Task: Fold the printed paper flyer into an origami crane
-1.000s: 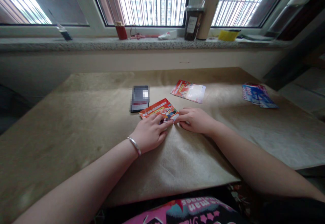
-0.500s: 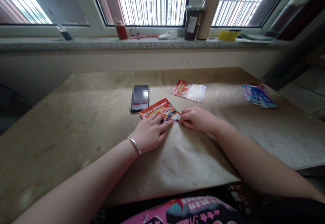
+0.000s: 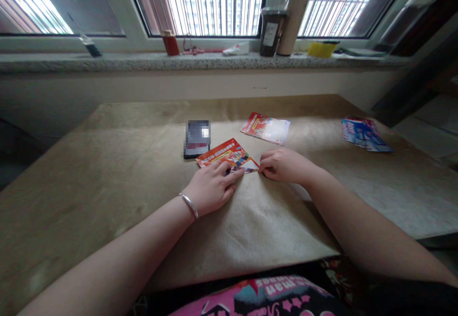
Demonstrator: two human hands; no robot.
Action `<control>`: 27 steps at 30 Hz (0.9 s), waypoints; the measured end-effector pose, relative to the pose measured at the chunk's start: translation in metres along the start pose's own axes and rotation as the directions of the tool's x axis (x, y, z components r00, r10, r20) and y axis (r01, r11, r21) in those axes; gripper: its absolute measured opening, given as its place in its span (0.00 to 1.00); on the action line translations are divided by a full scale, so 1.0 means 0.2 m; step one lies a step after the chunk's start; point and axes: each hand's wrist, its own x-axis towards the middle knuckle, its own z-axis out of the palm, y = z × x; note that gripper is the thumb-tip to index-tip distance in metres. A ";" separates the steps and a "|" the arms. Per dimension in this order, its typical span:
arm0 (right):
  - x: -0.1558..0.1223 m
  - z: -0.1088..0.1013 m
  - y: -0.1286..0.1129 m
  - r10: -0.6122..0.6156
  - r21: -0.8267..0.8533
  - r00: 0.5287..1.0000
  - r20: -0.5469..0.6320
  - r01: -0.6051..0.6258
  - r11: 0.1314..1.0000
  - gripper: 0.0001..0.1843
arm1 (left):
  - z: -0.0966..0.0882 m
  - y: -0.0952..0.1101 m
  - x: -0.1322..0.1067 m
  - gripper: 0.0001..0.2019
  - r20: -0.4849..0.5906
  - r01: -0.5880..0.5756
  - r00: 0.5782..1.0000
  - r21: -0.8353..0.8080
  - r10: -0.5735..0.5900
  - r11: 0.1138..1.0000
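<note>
Head view: the table [image 3: 118, 163] bore a red leaflet [image 3: 234, 152]. The left hand [image 3: 212, 189] lay upon it, fingers slightly spread, gripping nothing; the right hand's [image 3: 284, 164] fingers curled at its right corner (whether they pinched it, I could not tell). Beyond lay red-and-white papers [image 3: 266, 128], then a smaller, blurred dark rectangular object [image 3: 197, 139].

White Chinese characters run along the top edge of the red leaflet [image 3: 232, 152] under the left hand [image 3: 213, 189]; they seem to include 校园, the rest too small to be sure of. Similar lettering on the red leaflets [image 3: 265, 129] beyond the right hand [image 3: 282, 165] is unreadable, as is that on the blue leaflets [image 3: 367, 136] farther right of it. Nearer than both hands, the shirt [image 3: 257, 299] seems to show "man".
</note>
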 end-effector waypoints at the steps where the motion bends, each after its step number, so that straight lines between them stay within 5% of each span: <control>1: 0.00 0.00 0.00 0.004 -0.019 1.000 0.006 -0.004 1.000 0.12 | 0.00 0.00 0.00 0.21 -0.001 0.000 1.000 0.000 0.000 1.000; 15: -0.03 -0.05 0.00 0.069 -0.148 0.997 0.043 -0.062 0.987 0.11 | -0.01 0.00 0.00 0.21 0.016 0.009 1.000 0.004 -0.009 1.000; 27: -0.06 -0.05 0.04 0.143 -0.015 0.987 0.069 -0.142 0.990 0.11 | -0.01 0.00 0.00 0.21 0.023 -0.002 1.000 0.008 0.002 1.000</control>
